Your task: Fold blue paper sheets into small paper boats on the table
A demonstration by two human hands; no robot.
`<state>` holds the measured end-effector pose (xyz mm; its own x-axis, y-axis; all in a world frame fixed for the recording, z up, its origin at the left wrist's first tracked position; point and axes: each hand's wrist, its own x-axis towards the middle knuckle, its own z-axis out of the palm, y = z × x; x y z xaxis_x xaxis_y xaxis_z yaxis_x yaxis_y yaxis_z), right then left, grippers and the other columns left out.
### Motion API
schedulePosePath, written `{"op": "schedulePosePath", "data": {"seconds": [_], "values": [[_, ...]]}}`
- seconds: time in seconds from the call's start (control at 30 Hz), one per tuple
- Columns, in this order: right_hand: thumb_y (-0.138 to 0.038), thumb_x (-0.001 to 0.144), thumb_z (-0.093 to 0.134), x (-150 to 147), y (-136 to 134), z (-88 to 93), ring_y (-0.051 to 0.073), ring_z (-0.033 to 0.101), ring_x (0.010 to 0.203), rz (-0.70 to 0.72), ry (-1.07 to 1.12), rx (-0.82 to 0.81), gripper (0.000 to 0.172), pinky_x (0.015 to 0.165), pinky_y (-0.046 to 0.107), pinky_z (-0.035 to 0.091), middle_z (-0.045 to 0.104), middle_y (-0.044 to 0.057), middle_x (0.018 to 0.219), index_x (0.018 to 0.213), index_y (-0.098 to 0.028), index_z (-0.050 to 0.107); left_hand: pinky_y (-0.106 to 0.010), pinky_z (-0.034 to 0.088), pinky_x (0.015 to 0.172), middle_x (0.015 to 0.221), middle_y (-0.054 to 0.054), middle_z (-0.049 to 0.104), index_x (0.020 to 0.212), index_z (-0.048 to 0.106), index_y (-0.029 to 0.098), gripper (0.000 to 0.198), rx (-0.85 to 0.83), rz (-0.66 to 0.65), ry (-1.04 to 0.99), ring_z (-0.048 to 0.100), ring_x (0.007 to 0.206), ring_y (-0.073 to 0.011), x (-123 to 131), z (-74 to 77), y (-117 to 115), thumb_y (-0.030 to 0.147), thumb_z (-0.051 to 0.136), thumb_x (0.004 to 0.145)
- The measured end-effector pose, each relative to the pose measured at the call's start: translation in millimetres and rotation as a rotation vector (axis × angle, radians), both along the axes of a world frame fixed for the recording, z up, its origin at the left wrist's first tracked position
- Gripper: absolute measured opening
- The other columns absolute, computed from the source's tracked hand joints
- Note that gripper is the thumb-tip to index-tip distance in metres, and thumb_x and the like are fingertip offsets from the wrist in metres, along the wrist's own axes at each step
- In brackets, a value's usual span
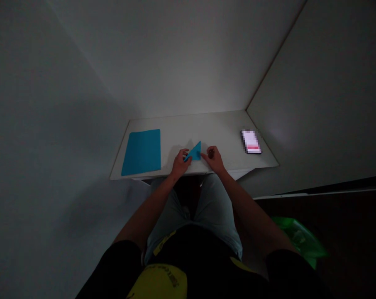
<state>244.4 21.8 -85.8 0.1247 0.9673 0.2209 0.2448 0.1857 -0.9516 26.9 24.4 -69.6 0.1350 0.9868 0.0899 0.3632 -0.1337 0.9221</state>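
A piece of blue paper, folded into a triangle, stands at the middle of the white desk near its front edge. My left hand pinches its left corner between the fingers. My right hand holds its right side with the fingertips. A flat blue paper sheet lies square on the desk to the left of my hands, out of their reach by a short gap.
A phone lies face up at the desk's right end, its screen blurred. White walls rise behind and on both sides of the desk. My knees sit below its front edge, and a green plastic bag lies low at the right.
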Motion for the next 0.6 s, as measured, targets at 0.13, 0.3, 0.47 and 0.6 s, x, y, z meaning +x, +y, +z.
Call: {"op": "schedulePosePath", "data": {"seconds": [0.13,0.3,0.47,0.6], "values": [[-0.071,0.091,0.071,-8,-3,1.0,0.018,0.065,0.072,0.101,-0.109,-0.081,0.067,0.068,0.032,0.054,0.073,0.001,0.09,0.137,-0.024,0.059,-0.032,0.058,0.082,0.112,-0.005,0.071,0.133,0.065,0.021,0.037,0.108,-0.004,0.098,0.067,0.084,-0.0157,7,-2.2,-8,0.027,0.068,0.096],[-0.068,0.096,0.068,-10,-3,2.2,0.022,0.073,0.086,0.135,-0.289,-0.137,0.055,0.078,0.036,0.057,0.08,0.003,0.097,0.134,-0.028,0.068,-0.033,0.057,0.088,0.117,-0.006,0.074,0.14,0.067,0.021,0.049,0.153,-0.151,0.156,0.068,0.09,-0.0176,6,0.8,-13,0.025,0.073,0.091],[-0.065,0.098,0.068,-7,-6,5.2,0.025,0.076,0.093,0.189,-0.346,-0.139,0.058,0.085,0.038,0.059,0.082,0.005,0.105,0.142,-0.028,0.068,-0.031,0.057,0.083,0.108,-0.003,0.077,0.148,0.066,0.023,0.057,0.095,-0.231,0.14,0.069,0.085,-0.0168,4,1.5,-12,0.038,0.075,0.094],[-0.062,0.098,0.069,-3,-6,5.9,0.026,0.076,0.097,0.224,-0.373,-0.155,0.062,0.088,0.04,0.06,0.082,0.005,0.11,0.149,-0.028,0.065,-0.031,0.057,0.082,0.102,-0.002,0.079,0.148,0.067,0.023,0.057,0.067,-0.274,0.128,0.069,0.083,-0.0168,3,1.1,-9,0.042,0.075,0.095]]}}
